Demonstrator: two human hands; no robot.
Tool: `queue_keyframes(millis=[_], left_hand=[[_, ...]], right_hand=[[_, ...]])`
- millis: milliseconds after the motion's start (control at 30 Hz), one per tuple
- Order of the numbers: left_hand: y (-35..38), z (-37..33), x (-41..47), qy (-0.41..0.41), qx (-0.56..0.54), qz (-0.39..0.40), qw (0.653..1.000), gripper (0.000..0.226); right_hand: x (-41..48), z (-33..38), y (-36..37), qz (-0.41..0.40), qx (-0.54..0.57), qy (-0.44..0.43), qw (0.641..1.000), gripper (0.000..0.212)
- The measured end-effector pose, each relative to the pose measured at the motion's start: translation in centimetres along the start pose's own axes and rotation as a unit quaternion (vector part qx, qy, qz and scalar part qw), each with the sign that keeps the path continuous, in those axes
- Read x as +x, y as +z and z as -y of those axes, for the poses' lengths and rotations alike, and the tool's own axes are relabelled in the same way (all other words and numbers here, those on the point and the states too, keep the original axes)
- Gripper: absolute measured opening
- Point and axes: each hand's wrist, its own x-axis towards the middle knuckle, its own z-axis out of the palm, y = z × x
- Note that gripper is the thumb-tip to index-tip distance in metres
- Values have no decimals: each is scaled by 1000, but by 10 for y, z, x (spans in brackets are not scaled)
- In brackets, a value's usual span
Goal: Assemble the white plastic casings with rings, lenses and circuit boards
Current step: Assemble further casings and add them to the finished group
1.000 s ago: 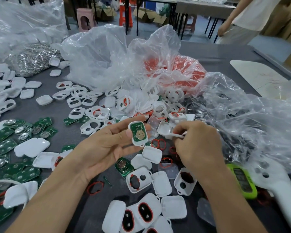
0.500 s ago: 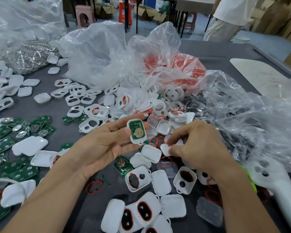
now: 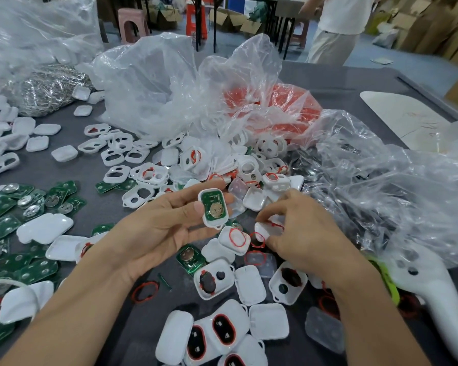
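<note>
Our left fingers pinch the board-filled casing upright; our right fingers grip a ringed cover just beside it, lower right

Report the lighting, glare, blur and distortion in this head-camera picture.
Head view: soft, even light, with faint shadows under the left hand and right hand. Head view: white glare across the clear plastic bags. Head view: wide-angle bending curves the table edge. Head view: the held casing is sharp.
</note>
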Motion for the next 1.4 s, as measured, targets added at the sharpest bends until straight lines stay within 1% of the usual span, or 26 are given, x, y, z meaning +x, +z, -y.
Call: queue_keyframes(millis=[33, 67, 100, 133, 200, 267, 333, 367, 400, 433, 467, 533, 567, 600, 667, 733, 833, 933, 1033, 1133, 1267, 1400], left_hand=[[0, 0, 0, 0, -1, 0, 1000, 76], [0, 0, 0, 0, 1, 0, 1000, 77], [0, 0, 1, 2, 4, -1, 1000, 77], [0, 0, 1, 4, 9, -3, 1000, 78], [1, 1, 2, 8, 15, -8, 1000, 78], [1, 3, 2, 9, 17, -6, 1000, 76], [1, 4, 2, 13, 16, -1, 1000, 73], [1, 4, 2, 15, 15, 1, 1000, 73], [1, 4, 1, 17, 14, 1, 1000, 72], [1, 4, 2, 20, 12, -1, 1000, 72], [1, 4, 2, 25, 11, -5, 1000, 72], [0, 5, 3, 36, 4, -16, 999, 72], [0, 6, 4, 41, -1, -20, 999, 68], [1, 6, 4, 46, -4, -22, 999, 61], [2, 7, 4, 56, -4, -25, 998, 49], [1, 8, 5, 60, -4, -27, 998, 46], [0, 10, 6, 59, -6, -33, 998, 46], [0, 10, 7, 54, -9, -31, 998, 48], [1, 9, 4, 49, -5, -24, 998, 51], [2, 9, 4, 49, 4, -32, 998, 47], [2, 9, 3, 52, 11, -35, 998, 50], [3, 10, 2, 58, -2, -39, 998, 51]], right_hand=[[1, -1, -1, -24, 51, -7, 998, 24], [1, -3, -3, -54, 130, -12, 990, 29], [1, -4, -6, -80, 222, -16, 972, 36], [1, -5, -8, -91, 312, -21, 945, 44], [0, -5, -10, -59, 462, -39, 884, 50], [0, -3, -9, -13, 567, -57, 822, 47], [-1, -1, -6, 16, 634, -66, 771, 44], [-1, 1, -5, 23, 655, -68, 752, 44], [-1, 4, -4, 24, 666, -68, 742, 43], [-1, 8, -2, 15, 665, -64, 744, 42], [-1, 12, 0, -3, 650, -58, 758, 39], [-3, 24, 5, -59, 580, -43, 811, 37], [-4, 30, 8, -87, 538, -38, 837, 37], [-5, 35, 11, -112, 505, -38, 855, 36], [-10, 43, 16, -148, 465, -46, 872, 33], [-13, 49, 20, -170, 426, -46, 887, 33], [-14, 54, 24, -181, 374, -28, 909, 37], [-15, 56, 27, -187, 344, -21, 920, 40], [-15, 56, 27, -191, 335, -25, 922, 41], [-16, 56, 28, -199, 325, -28, 924, 43], [-18, 60, 32, -247, 278, -68, 926, 44], [-20, 65, 38, -334, 185, -129, 915, 45]])
